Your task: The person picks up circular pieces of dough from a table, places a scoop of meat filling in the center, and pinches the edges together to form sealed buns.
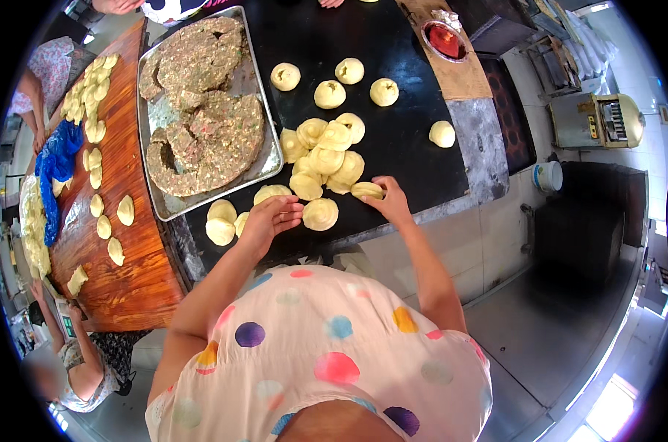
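Observation:
My right hand (391,200) grips a flat round piece of dough (366,190) at the right edge of a loose pile of dough rounds (326,160) on the black worktop. To its left is my left hand (270,221), fingers stretched out and holding nothing. Its fingertips come close to a coiled dough round (320,214) near the front edge; whether they touch it I cannot tell. More rounds (220,231) lie left of and behind that hand, partly hidden by it. Farther back are several plump, gathered dough balls (329,94).
A metal tray (268,118) of chopped filling (208,140) stands at left. Beyond it, a wooden table (146,295) bears dough pieces and blue plastic (58,158). A bowl of red stuff (444,40) sits on a board at back right. Other people stand around the left and far sides.

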`<state>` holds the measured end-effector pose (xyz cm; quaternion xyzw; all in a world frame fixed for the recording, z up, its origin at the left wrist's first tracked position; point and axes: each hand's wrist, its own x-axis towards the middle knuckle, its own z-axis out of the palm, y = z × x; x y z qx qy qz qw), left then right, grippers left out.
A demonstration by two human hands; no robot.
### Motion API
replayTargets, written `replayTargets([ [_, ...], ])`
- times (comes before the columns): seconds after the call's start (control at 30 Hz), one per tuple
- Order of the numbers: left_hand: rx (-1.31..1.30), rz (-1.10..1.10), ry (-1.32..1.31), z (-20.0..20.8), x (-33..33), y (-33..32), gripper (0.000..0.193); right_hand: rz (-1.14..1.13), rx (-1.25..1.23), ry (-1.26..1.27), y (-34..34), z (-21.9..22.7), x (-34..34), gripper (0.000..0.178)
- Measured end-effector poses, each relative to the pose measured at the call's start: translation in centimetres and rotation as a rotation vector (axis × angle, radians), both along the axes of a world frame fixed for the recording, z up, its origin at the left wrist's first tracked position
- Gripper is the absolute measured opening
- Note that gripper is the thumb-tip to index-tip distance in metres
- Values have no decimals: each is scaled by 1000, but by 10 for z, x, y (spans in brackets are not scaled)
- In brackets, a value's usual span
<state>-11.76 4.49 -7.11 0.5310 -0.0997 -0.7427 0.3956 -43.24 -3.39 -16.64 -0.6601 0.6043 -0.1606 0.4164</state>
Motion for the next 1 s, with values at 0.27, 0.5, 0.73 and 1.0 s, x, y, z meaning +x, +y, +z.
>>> replayTargets([
  [0.27,19,-87,25,-9,-4,5,30,-501,334,-308,14,4,-43,39],
  [0.5,57,-84,24,-11,-7,0,30,-501,-239,406,-33,-47,-51,53],
  [0.73,45,99,-56,-17,11,-1,31,-503,-298,760,-24,-59,4,70],
  [1.0,34,89,35,-16,-16,-12,33,-396,-348,864,-46,-56,3,70],
])
